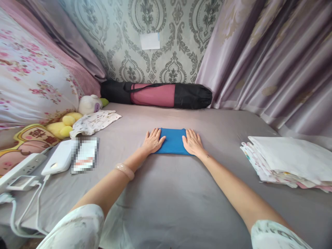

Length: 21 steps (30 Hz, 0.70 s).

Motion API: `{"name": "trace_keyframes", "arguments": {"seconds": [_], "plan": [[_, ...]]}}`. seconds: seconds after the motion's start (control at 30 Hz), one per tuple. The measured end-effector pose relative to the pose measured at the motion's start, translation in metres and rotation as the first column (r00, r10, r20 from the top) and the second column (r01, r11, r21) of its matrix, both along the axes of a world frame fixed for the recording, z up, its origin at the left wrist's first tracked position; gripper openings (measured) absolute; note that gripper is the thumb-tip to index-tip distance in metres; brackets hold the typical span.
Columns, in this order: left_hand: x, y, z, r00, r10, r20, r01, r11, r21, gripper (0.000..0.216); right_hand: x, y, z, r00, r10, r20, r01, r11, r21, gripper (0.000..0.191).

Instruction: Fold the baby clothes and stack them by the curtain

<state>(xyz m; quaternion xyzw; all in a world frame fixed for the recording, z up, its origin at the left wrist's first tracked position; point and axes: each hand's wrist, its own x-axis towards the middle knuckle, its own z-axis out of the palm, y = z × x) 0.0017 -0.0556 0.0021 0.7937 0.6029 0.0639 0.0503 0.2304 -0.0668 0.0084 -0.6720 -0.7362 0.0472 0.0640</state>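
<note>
A folded blue cloth (173, 141) lies flat on the grey bed sheet (166, 193) in the middle of the view. My left hand (153, 140) rests palm down on the cloth's left edge, fingers stretched out. My right hand (192, 141) lies flat on its right edge, fingers spread. Neither hand grips anything. A pale bangle (125, 171) sits on my left wrist.
A stack of folded white cloths (287, 162) lies at the right. A rolled pink mat in a black bag (157, 94) sits against the wall. At the left are a patterned cloth (94, 121), plush toys (77, 114), a white power bank (58, 157) and a power strip (19, 169) with cables.
</note>
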Motion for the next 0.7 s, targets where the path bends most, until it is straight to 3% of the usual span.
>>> {"name": "trace_keyframes", "arguments": {"seconds": [0.13,0.23,0.33,0.5,0.7], "plan": [[0.017,-0.016,0.019,0.997,0.062,-0.049,-0.058,0.995,0.075,0.065,-0.013,-0.011,0.01,0.999,-0.018,0.048,0.009,0.983,0.184,0.06],[0.037,-0.035,0.026,0.997,0.072,-0.037,-0.065,0.983,0.171,0.063,-0.029,-0.024,0.014,0.996,0.065,0.062,-0.08,0.954,0.289,0.058],[0.051,-0.046,0.019,0.999,0.02,-0.048,-0.011,0.985,0.174,0.061,-0.041,-0.033,0.011,0.984,0.163,0.074,-0.176,0.954,0.244,0.057],[0.052,-0.046,0.003,0.997,0.022,-0.073,-0.013,0.992,0.122,0.061,-0.044,-0.033,0.001,0.986,0.158,0.045,-0.163,0.975,0.152,0.059],[0.053,-0.047,0.007,0.994,0.042,-0.103,-0.033,0.996,0.086,0.061,-0.043,-0.031,0.001,0.986,0.163,0.021,-0.164,0.979,0.12,0.059]]}}
